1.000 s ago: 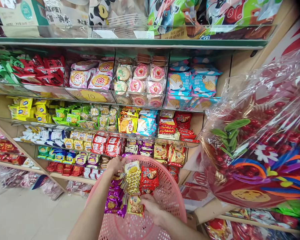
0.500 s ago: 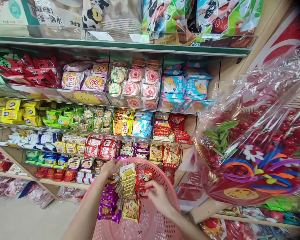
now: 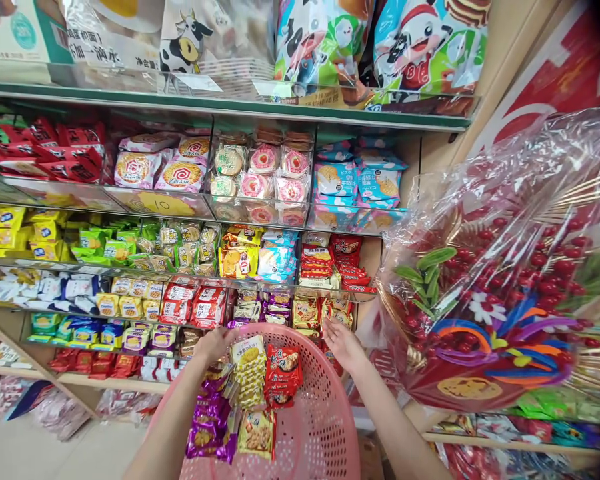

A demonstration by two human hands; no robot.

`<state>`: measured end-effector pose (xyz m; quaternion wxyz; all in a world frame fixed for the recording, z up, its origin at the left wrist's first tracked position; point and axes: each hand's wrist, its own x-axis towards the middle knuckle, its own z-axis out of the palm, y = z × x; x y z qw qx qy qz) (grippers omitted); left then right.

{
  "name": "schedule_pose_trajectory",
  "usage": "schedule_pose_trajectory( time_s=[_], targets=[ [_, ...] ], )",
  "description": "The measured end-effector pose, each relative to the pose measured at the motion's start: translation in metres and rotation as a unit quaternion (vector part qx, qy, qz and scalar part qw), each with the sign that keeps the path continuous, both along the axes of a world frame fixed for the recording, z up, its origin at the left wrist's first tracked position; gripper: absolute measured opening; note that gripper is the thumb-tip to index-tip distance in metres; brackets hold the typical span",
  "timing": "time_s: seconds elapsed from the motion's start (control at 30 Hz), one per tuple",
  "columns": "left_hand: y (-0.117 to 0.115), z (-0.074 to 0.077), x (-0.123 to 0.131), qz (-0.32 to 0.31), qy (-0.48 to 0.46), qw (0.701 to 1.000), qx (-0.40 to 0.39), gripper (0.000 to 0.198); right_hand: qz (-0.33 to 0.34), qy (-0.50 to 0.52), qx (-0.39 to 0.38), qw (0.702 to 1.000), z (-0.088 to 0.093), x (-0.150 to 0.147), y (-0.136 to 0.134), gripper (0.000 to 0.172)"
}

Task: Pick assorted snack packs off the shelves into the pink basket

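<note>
My left hand (image 3: 211,348) is closed on the left rim of a pink perforated plastic basket (image 3: 330,427). Inside lie purple snack packets (image 3: 207,427), a stack of pale yellow packets (image 3: 250,373), red packets (image 3: 283,373) and one gold-and-red packet (image 3: 257,433). Beyond the basket's right rim, my right hand (image 3: 344,343) is open with fingers stretched out. Its fingertips are close to gold-and-red packets (image 3: 336,312) on the lower shelf; I cannot tell whether they touch. No packet shows in that hand.
Tiered shelves with clear dividers hold wrapped biscuits, such as blue packets (image 3: 335,180) and green packets (image 3: 117,247). Large snack bags (image 3: 430,47) stand on the top shelf. At the right, a plastic-wrapped bunch of red-berry decorations (image 3: 505,287) juts out in front of the shelving.
My right hand has left the red packets in the basket and moved up to the shelf, its fingers now stretched. My left hand stays at the rim. The view has shifted slightly.
</note>
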<state>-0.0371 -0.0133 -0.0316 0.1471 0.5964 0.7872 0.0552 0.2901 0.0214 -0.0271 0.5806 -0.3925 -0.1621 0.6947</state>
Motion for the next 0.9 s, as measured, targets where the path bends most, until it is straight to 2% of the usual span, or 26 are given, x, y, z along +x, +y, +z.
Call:
schedule_pose_trajectory(
  time_s=[0.17, 0.43, 0.67, 0.9],
  targets=[
    [-0.001, 0.000, 0.001, 0.007, -0.008, 1.000, -0.002, 0.063, 0.039, 0.127, -0.023, 0.991, 0.011, -0.021, 0.016, 0.018],
    [0.001, -0.003, -0.003, 0.003, -0.005, 1.000, 0.000, 0.061, 0.006, 0.236, -0.034, 0.971, 0.008, -0.033, 0.038, 0.019],
    [0.000, 0.002, 0.000, 0.003, -0.013, 1.000, -0.004, 0.062, -0.002, 0.251, -0.026, 0.968, 0.003, -0.031, 0.046, 0.017],
    [0.001, -0.001, -0.001, 0.006, -0.024, 1.000, -0.001, 0.064, -0.001, 0.207, -0.010, 0.978, 0.006, -0.028, 0.055, 0.014]
  ],
)
